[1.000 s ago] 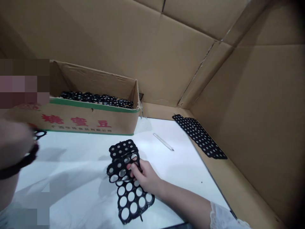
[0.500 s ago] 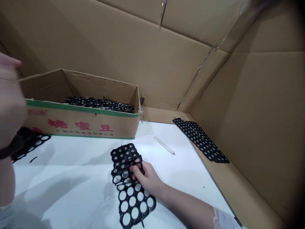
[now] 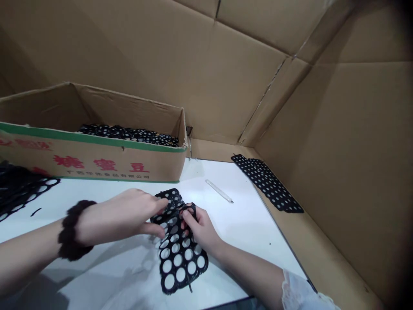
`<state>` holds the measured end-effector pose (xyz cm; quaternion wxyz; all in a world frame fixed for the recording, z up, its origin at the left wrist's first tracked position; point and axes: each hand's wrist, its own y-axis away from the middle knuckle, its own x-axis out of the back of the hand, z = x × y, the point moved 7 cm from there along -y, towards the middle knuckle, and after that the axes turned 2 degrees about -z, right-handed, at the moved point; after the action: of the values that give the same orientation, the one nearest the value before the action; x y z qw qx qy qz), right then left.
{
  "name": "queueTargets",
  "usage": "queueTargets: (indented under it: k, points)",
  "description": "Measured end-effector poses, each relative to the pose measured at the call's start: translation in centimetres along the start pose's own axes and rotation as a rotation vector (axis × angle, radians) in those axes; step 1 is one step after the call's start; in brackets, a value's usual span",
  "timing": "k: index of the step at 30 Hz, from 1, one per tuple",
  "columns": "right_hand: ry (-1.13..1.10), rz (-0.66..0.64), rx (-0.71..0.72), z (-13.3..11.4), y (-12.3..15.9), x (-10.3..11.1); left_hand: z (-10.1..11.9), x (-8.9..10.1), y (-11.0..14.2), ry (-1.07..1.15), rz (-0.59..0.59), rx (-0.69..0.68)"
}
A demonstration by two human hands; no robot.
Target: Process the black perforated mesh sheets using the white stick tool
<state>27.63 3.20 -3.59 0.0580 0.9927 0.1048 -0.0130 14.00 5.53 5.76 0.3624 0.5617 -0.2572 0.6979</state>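
A black flexible sheet full of round holes [image 3: 180,258] lies over the white table, its upper part bunched up near the middle. My right hand [image 3: 201,228] pinches the bunched part from the right, between thumb and fingers. From the left, my left hand [image 3: 129,213] reaches over the sheet's other edge. Its thumb and fingers are apart, the fingertips over or touching the sheet; whether they touch I cannot tell. A dark fuzzy band [image 3: 75,230] circles the left wrist.
An open cardboard box [image 3: 112,161] at the back left contains black holed pieces [image 3: 129,134]. More black holed sheets [image 3: 19,185] are piled at far left. A white pen-like tool [image 3: 219,191] lies behind my right hand. Another black sheet [image 3: 267,183] rests along the right cardboard wall [image 3: 338,137].
My left hand has come in from the far left to the sheet's left edge. My right hand keeps its pinch on the sheet. The view has shifted slightly.
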Motion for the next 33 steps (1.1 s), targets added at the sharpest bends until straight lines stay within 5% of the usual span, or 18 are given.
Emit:
queueTargets:
  k: [3, 14, 20, 27, 33]
  points:
    - [-0.032, -0.017, 0.013, -0.2, 0.0, 0.0, 0.6, -2.0, -1.3, -0.046, -0.055, -0.054]
    - [0.113, -0.031, 0.078, -1.0, 0.2, -0.4, 1.0, -3.0, -1.9, 0.027, -0.163, -0.032]
    - [0.078, -0.150, 0.086, -0.5, 0.4, -1.4, 1.0, -3.6, -2.3, 0.029, -0.212, -0.052]
    - [0.053, -0.267, 0.088, -0.6, 0.9, -2.2, 1.1, -3.5, -2.0, 0.315, -0.370, -0.149]
    - [0.037, -0.261, 0.124, -1.5, 0.6, -1.9, -0.9, -3.9, -2.4, 0.563, -0.445, -0.085]
